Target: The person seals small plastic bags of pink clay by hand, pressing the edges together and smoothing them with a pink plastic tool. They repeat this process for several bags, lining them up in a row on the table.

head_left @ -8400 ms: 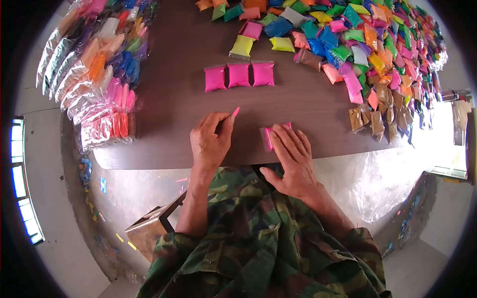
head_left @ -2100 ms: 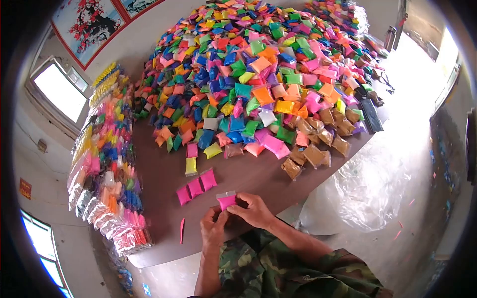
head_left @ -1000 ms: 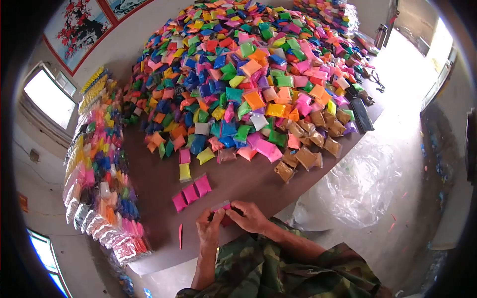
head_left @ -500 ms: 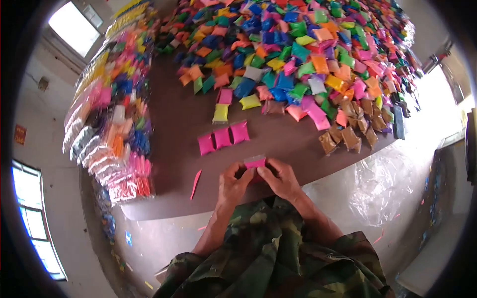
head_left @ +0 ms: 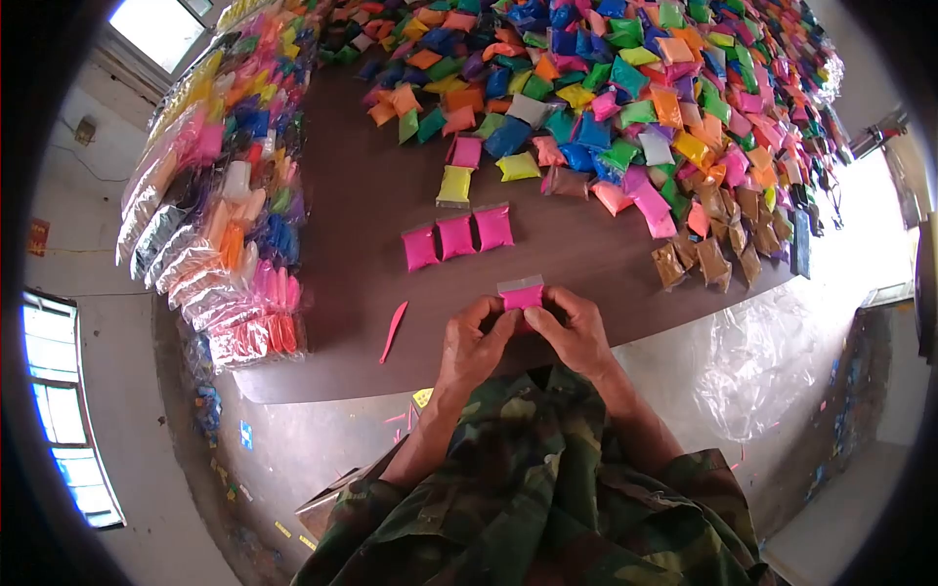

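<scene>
A small clear packet filled with bright pink material [head_left: 523, 294] is held by its sides over the table's near edge. My left hand [head_left: 473, 339] is closed on its left side. My right hand [head_left: 573, 330] pinches the right side, its thumb against the packet's lower front. The packet's clear top strip points away from me, and its lower part is hidden behind my thumbs. Beyond my hands three similar pink packets, a left one [head_left: 420, 248], a middle one [head_left: 455, 236] and a right one [head_left: 493, 227], lie side by side. A pink plastic knife [head_left: 394, 332] lies left of my left hand.
A large heap of multicoloured packets [head_left: 586, 88] covers the table's far side. Brown packets [head_left: 713, 264] lie at the right, a yellow packet [head_left: 453, 184] beyond the pink row. Stacked clear bags [head_left: 225, 244] line the left edge. Clear plastic sheeting [head_left: 752, 366] lies on the floor at right.
The view has shifted, so the table's contents sit higher in the picture. Both hands still grip the pink packet, and more of its pink front shows now.
</scene>
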`<action>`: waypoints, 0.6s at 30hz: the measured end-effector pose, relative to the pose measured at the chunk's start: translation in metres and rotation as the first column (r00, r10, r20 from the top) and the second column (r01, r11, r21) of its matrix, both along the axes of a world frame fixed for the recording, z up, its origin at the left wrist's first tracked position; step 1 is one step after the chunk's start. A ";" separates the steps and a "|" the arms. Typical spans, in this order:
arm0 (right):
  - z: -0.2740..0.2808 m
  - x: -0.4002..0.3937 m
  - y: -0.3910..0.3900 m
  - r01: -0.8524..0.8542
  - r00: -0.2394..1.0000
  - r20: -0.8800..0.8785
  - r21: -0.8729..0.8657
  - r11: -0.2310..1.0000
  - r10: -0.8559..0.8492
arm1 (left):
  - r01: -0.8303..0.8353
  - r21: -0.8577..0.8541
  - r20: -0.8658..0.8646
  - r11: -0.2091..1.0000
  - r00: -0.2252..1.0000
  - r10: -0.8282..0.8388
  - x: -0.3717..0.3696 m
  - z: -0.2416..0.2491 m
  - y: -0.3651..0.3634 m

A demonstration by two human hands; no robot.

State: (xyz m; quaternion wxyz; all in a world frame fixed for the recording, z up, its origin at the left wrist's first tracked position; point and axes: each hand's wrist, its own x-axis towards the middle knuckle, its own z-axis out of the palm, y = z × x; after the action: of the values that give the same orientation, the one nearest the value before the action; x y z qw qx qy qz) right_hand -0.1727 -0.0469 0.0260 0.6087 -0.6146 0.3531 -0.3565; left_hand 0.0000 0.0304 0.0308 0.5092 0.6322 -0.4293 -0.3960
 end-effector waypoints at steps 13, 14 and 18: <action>0.003 -0.004 -0.002 -0.035 0.999 -0.018 0.075 0.997 0.036 | -0.021 0.002 -0.138 1.000 0.990 0.021 0.002 -0.001 0.002; 0.000 -0.003 -0.003 -0.024 1.000 0.010 0.085 0.996 0.023 | -0.019 0.013 -0.118 1.000 0.993 0.020 0.002 0.002 0.001; -0.011 -0.002 -0.002 0.011 1.000 0.012 0.002 1.000 -0.011 | -0.042 0.031 -0.159 0.999 0.986 0.047 -0.001 -0.002 -0.001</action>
State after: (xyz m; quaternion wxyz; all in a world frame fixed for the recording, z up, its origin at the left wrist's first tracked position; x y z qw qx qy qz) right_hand -0.1751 -0.0491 0.0151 0.6095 -0.6098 0.3533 -0.3631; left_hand -0.0005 0.0294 0.0285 0.5418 0.6149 -0.3672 -0.4399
